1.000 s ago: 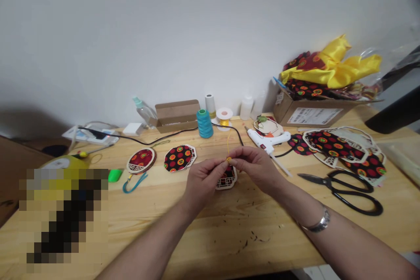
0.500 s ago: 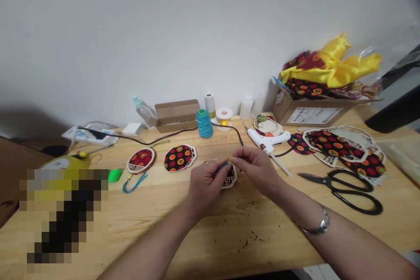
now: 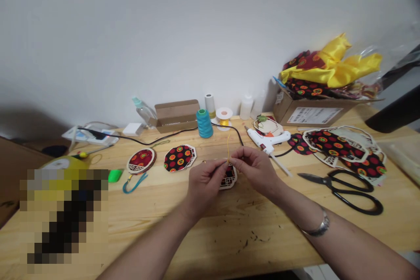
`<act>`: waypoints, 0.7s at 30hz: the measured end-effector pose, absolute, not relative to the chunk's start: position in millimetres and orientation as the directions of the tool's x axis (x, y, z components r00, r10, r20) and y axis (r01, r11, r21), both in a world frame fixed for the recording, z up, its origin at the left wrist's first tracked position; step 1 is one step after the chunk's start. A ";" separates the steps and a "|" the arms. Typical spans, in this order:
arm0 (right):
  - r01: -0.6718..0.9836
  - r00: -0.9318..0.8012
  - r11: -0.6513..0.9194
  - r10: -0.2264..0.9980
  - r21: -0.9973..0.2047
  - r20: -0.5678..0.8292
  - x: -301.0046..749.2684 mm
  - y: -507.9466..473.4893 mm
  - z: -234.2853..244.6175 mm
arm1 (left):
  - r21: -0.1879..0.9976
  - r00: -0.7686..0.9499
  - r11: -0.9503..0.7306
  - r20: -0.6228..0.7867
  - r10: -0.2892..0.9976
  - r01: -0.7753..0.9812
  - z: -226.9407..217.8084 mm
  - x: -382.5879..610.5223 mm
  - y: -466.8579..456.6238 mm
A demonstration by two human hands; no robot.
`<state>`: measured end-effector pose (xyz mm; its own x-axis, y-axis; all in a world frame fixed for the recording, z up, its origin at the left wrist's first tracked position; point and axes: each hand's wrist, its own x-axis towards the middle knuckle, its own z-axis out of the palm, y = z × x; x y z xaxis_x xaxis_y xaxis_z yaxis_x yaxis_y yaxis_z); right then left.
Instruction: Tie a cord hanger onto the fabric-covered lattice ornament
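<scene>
My left hand [image 3: 206, 183] and my right hand [image 3: 254, 166] meet at the fingertips, each pinching a thin yellow cord [image 3: 229, 142]. The cord runs up from the pinch toward a white spool [image 3: 224, 116] with yellow cord on it. Below the fingers lies an ornament [image 3: 229, 180] with a pale lattice frame and dark patterned fabric, partly covered by my left hand. Left of it is an octagonal fabric panel [image 3: 180, 158]. Farther left, a round ornament [image 3: 141, 160] has a teal cord loop [image 3: 135, 183] hanging from it.
Large black scissors [image 3: 341, 188] lie right of my hands, near stacked frames [image 3: 344, 148]. A white glue gun [image 3: 267, 140] and a teal thread cone [image 3: 204, 124] sit behind. A cardboard box [image 3: 308, 111] of fabric stands back right; a yellow object [image 3: 64, 162] is at left.
The fingers of both hands have shifted slightly at the pinch, and the blue strand visible at the left fingertips before is now hidden. Everything else stays in place.
</scene>
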<state>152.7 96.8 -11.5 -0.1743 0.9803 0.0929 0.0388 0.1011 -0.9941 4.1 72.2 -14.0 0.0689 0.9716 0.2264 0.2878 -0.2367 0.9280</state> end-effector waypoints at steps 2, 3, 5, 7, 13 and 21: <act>0.030 -0.182 0.102 0.979 -0.994 0.095 152.9 97.2 -10.6 | 0.969 0.029 -0.157 0.155 0.988 0.191 -12.9 4.5 73.1; 0.019 -0.191 0.093 0.978 -0.995 0.088 153.0 97.4 -9.7 | 0.980 0.016 -0.129 0.128 0.992 0.153 -12.2 4.6 73.7; 0.000 -0.212 0.069 0.975 -0.998 0.067 153.3 98.0 -7.7 | 0.991 0.003 -0.093 0.093 0.996 0.100 -10.8 4.2 74.8; -0.008 -0.218 0.049 0.975 -0.999 0.050 153.6 98.8 -6.4 | 0.995 0.003 -0.071 0.071 0.997 0.074 -9.9 3.7 75.9; -0.019 -0.218 0.015 0.976 -1.000 0.019 153.5 100.3 -7.9 | 1.000 0.015 0.003 -0.003 1.000 -0.023 -9.5 3.3 77.4; -0.024 -0.216 0.010 0.976 -1.000 0.015 152.6 100.6 -6.3 | 0.999 0.028 0.016 -0.015 1.000 -0.037 -7.4 3.7 76.6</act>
<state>152.6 100.6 -6.3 -0.2158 0.9763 0.0147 -0.0237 0.0098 -0.9997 3.7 76.6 -7.4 0.0276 0.9995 -0.0147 -0.0367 0.0157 0.9992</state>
